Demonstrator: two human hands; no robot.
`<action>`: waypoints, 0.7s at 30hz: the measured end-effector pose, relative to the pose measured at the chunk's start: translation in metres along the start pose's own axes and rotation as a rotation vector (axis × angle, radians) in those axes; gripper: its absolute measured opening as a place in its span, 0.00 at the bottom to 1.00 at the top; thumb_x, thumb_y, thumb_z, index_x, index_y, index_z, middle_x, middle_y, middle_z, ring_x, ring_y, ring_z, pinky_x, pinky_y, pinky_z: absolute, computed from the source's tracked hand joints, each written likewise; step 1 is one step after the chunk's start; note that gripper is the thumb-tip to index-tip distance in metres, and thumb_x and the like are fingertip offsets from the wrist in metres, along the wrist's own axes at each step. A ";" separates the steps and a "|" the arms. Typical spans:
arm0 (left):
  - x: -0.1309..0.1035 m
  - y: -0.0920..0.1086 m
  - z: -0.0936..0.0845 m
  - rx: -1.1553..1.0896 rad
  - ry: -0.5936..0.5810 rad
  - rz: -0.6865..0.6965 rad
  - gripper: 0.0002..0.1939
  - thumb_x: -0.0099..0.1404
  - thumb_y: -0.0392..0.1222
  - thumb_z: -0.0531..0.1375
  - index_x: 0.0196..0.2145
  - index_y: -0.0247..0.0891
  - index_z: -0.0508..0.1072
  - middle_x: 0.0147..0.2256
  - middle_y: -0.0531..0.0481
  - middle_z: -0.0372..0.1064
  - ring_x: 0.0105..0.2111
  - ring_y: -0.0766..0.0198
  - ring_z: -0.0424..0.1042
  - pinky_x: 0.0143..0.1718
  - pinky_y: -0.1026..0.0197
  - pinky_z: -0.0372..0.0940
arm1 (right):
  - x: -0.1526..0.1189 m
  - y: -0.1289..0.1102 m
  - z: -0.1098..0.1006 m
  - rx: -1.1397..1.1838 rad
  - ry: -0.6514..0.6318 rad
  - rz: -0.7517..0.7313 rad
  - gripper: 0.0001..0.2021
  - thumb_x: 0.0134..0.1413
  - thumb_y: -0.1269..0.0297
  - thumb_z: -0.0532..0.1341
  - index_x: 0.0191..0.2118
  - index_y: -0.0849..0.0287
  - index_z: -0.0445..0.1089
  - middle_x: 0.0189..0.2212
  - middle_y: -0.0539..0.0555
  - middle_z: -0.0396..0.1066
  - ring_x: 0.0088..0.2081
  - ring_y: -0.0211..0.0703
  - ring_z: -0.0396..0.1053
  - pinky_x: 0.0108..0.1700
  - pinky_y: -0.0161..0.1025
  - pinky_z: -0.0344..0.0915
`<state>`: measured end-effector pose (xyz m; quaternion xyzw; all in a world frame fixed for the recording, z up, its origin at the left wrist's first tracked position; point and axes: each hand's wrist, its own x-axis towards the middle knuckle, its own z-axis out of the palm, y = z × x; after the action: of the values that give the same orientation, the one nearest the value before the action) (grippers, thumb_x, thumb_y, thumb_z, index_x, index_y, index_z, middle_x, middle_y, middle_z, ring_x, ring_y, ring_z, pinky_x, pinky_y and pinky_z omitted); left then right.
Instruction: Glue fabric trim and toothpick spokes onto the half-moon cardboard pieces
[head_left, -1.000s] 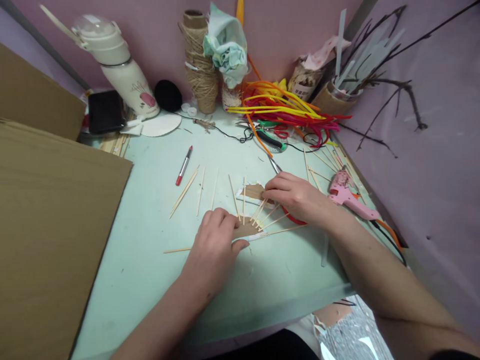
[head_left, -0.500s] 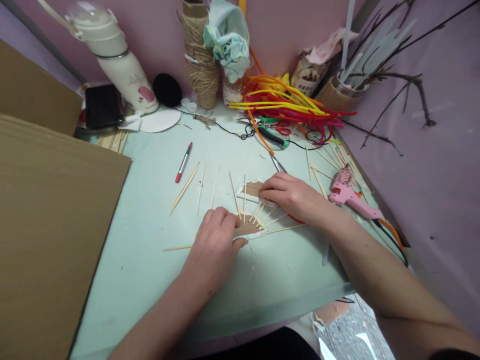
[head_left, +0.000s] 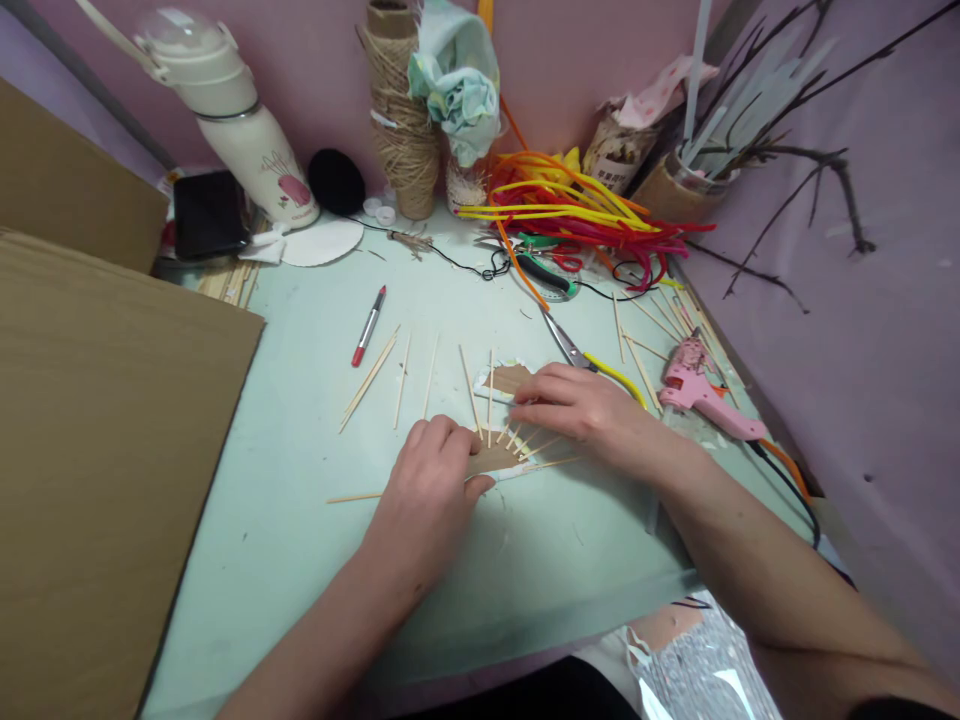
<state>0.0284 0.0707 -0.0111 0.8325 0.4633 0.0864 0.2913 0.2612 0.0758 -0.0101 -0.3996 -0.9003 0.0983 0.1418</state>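
Observation:
My left hand (head_left: 431, 490) is closed on a half-round cardboard piece (head_left: 491, 458) with a pale cloth edge, its thumb along the near side. Thin wooden sticks (head_left: 490, 400) fan outward from the curved edge of that piece. Just to the right, my right hand (head_left: 589, 408) is over the fan, its fingers together and bent down among the right-hand sticks. What its fingertips pinch, if anything, is hidden. Behind the fan lies a second cloth-edged cardboard piece (head_left: 504, 380), partly covered by the right fingers. Scissors (head_left: 577, 352) with yellow on the handle lie beyond the right hand.
A pink glue gun (head_left: 701, 390) lies at the right, near more loose sticks (head_left: 641, 370). A red-and-silver pen (head_left: 368, 327) is at the left of the sticks. Large cardboard (head_left: 112, 450) covers the left side. Pipe cleaners (head_left: 585, 205), twine (head_left: 405, 120) and a bottle (head_left: 255, 150) line the back.
My right hand has shifted slightly and lowered over the right-hand sticks, and more of the scissors now shows. The left hand stays in place on the cardboard piece.

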 end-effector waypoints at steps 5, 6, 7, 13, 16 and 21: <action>0.000 -0.001 0.001 0.009 0.010 0.022 0.10 0.61 0.30 0.64 0.36 0.37 0.67 0.38 0.48 0.65 0.41 0.55 0.64 0.42 0.51 0.65 | -0.001 -0.001 0.003 0.015 -0.044 0.025 0.14 0.68 0.68 0.51 0.47 0.59 0.74 0.42 0.59 0.75 0.44 0.48 0.66 0.42 0.44 0.65; 0.000 -0.001 0.001 0.008 0.011 0.021 0.09 0.61 0.30 0.64 0.36 0.37 0.67 0.38 0.48 0.65 0.41 0.55 0.64 0.42 0.51 0.65 | -0.001 0.000 0.003 0.019 -0.047 0.020 0.14 0.68 0.68 0.51 0.47 0.59 0.74 0.41 0.59 0.75 0.44 0.48 0.66 0.42 0.44 0.65; 0.000 -0.001 0.001 0.008 0.009 0.018 0.09 0.61 0.30 0.64 0.36 0.37 0.67 0.38 0.48 0.65 0.41 0.55 0.64 0.42 0.51 0.65 | 0.000 0.000 0.003 0.021 -0.050 0.015 0.13 0.68 0.68 0.52 0.47 0.60 0.74 0.41 0.60 0.75 0.43 0.48 0.67 0.42 0.44 0.65; 0.000 0.000 0.001 0.015 -0.003 0.005 0.09 0.61 0.30 0.64 0.36 0.37 0.67 0.38 0.48 0.65 0.42 0.55 0.64 0.43 0.51 0.65 | 0.000 0.000 0.005 0.017 -0.065 0.022 0.14 0.67 0.69 0.52 0.42 0.62 0.75 0.40 0.60 0.75 0.42 0.48 0.68 0.42 0.45 0.65; -0.001 0.000 0.001 0.019 0.006 0.010 0.09 0.62 0.30 0.64 0.36 0.37 0.67 0.38 0.48 0.65 0.41 0.55 0.64 0.43 0.51 0.65 | -0.001 0.000 0.004 0.017 -0.057 0.022 0.14 0.68 0.69 0.51 0.43 0.61 0.75 0.41 0.59 0.75 0.43 0.48 0.68 0.43 0.45 0.65; -0.001 0.000 0.002 0.014 0.010 0.016 0.09 0.62 0.31 0.64 0.36 0.37 0.67 0.38 0.48 0.65 0.41 0.55 0.65 0.43 0.51 0.66 | -0.002 0.002 0.001 -0.007 0.038 0.038 0.15 0.68 0.70 0.49 0.46 0.59 0.74 0.44 0.60 0.75 0.43 0.48 0.67 0.43 0.45 0.63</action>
<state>0.0285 0.0695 -0.0124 0.8377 0.4587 0.0895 0.2825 0.2632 0.0753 -0.0118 -0.4188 -0.8901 0.0904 0.1555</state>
